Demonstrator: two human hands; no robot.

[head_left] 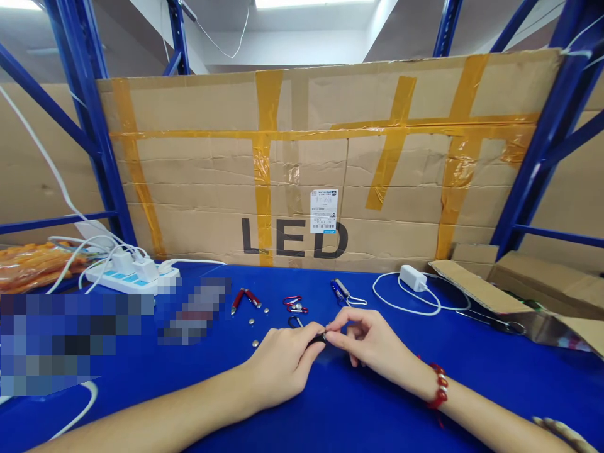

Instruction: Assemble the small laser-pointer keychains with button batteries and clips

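My left hand is closed around a small black cylindrical piece, which is mostly hidden by the thumb and fingers. At its right end, the thumb and forefinger of my right hand are pinched together; whatever lies between them is too small to tell. Just behind my left fingers lies a black carabiner clip. Beyond it are red carabiner clips with small silver discs. More silver discs sit left of these, near two short red tubes. A blue tube and a silver tube lie behind my right hand.
At the left stand a white power strip with tangled cables and an orange bag. A white charger with its looped cable lies at right, beside an open cardboard box. A large cardboard sheet closes off the blue table's back.
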